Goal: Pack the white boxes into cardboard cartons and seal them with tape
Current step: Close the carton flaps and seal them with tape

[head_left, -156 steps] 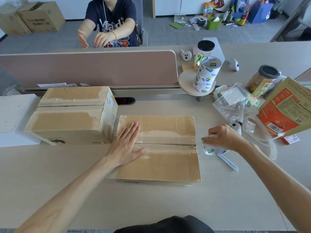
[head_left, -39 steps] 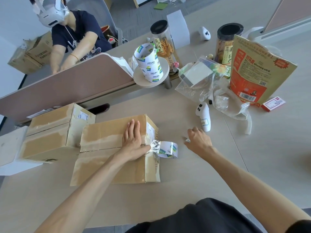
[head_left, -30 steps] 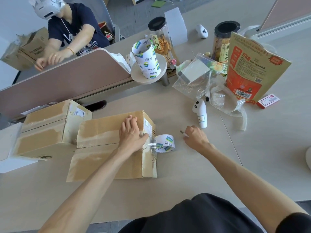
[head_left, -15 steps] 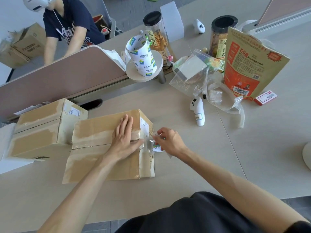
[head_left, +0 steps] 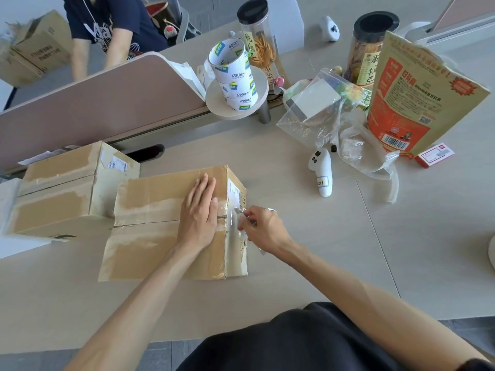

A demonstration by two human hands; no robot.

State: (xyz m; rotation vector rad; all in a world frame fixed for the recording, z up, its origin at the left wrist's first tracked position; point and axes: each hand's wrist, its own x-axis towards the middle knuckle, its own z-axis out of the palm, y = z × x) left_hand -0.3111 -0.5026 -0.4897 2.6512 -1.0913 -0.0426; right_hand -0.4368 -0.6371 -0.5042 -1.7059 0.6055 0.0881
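A closed cardboard carton [head_left: 150, 210] lies on the desk with clear tape along its top seam and down its right side. My left hand [head_left: 199, 218] presses flat on the carton's top near the right edge, over the seam. My right hand [head_left: 263, 228] is beside the carton's right face with curled fingers, gripping a slim white tool whose end [head_left: 261, 251] shows under the wrist. Its fingertips are at the crinkled clear tape strand [head_left: 239, 211]. The tape roll is mostly hidden under this hand. A second taped carton [head_left: 61, 188] stands to the left, touching the first.
Stacked tape rolls [head_left: 235, 73] sit on a round stand behind. A white controller [head_left: 322, 172], plastic bags [head_left: 321, 111], a red-and-tan pouch [head_left: 417, 97], a small red box [head_left: 435, 155] and two jars lie at the right. A desk divider [head_left: 93, 103] separates a seated person [head_left: 112, 25].
My right hand picked something small off the desk and moved left to the tape strand at the carton's side, covering the roll. The left hand stayed pressed on the carton.
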